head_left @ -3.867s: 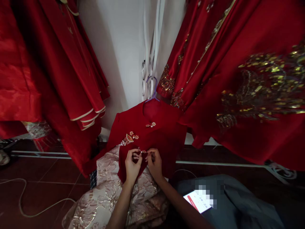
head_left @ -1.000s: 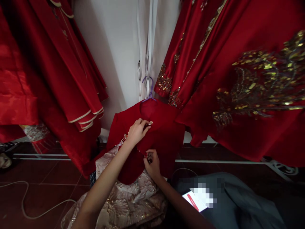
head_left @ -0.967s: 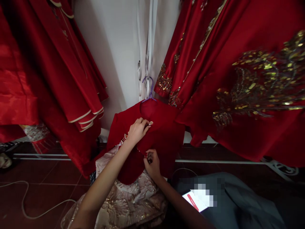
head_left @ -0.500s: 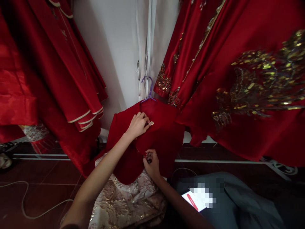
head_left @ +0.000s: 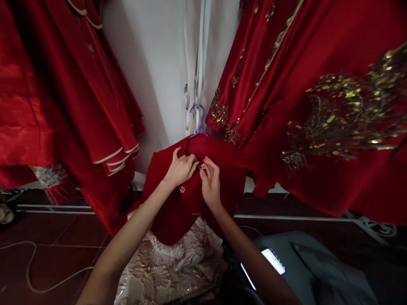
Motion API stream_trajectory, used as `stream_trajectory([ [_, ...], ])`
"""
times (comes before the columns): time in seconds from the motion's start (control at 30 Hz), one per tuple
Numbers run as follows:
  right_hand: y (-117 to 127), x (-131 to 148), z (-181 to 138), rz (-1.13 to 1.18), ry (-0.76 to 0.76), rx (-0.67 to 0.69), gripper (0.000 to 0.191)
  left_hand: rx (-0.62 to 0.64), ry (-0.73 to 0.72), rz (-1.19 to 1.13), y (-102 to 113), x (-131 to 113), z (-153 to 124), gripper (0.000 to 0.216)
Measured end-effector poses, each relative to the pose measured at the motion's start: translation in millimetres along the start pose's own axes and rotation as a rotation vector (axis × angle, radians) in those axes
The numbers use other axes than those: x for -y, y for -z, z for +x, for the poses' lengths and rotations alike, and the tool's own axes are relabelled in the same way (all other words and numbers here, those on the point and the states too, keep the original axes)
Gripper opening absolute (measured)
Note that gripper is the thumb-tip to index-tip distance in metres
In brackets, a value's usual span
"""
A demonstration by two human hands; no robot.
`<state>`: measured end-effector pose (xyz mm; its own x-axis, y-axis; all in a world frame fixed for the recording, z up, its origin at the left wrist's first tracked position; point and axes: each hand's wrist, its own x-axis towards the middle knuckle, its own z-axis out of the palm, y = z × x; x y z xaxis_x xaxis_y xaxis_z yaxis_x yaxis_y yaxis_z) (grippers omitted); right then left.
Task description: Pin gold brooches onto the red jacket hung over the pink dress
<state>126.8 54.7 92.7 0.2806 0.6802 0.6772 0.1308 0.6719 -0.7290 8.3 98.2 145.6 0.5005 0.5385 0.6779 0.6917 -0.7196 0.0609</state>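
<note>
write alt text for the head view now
A person's left hand and right hand are at a small beaded ornament on a red top on a purple hanger; pale patterned fabric shows below, and red garments hang on both sides.

Comes to one left hand (head_left: 181,170) and one right hand (head_left: 210,182), making two, to one top (head_left: 170,222) on one hanger (head_left: 201,130), with three beaded ornaments (head_left: 182,189) in sight. Adds up further to one phone (head_left: 273,260), one brocade cloth (head_left: 168,269), one cable (head_left: 28,269) at far left and one large sequin motif (head_left: 346,110) at far right. Cannot be settled for the red garments (head_left: 98,93) on either side, overlapping too much.
</note>
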Motion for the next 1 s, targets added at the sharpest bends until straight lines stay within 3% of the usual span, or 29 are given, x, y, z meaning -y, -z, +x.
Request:
stream_trajectory([
  [0.07,-11,4,28,0.081,-0.136,0.127,0.047,-0.01,0.073,0.103,1,4,-2,0.026],
  [0.13,-20,5,46,-0.01,-0.272,0.158,0.063,-0.012,0.153,0.215,2,7,-5,0.037],
  [0.23,-25,-1,59,-0.318,-0.383,0.096,0.089,-0.034,0.255,0.344,5,12,-8,0.051],
  [0.33,-15,-12,65,-0.593,-0.377,0.036,0.098,-0.059,0.328,0.392,9,17,-13,0.055],
  [0.47,17,-22,77,-0.861,-0.309,0.063,0.09,-0.075,0.366,0.409,11,27,-20,0.057],
  [0.6,56,-20,91,-1.059,-0.361,0.189,0.075,-0.066,0.36,0.409,11,46,-25,0.059],
  [0.77,95,-15,113,-1.235,-0.338,0.384,0.059,-0.19,0.48,0.255,31,80,-31,0.052],
  [0.87,115,-3,130,-1.223,-0.253,0.577,0.053,-0.119,0.637,0.099,47,100,-34,0.031],
  [1.0,139,25,143,-0.963,-0.256,0.892,0.055,0.004,0.942,-0.322,61,122,-40,0.019],
])
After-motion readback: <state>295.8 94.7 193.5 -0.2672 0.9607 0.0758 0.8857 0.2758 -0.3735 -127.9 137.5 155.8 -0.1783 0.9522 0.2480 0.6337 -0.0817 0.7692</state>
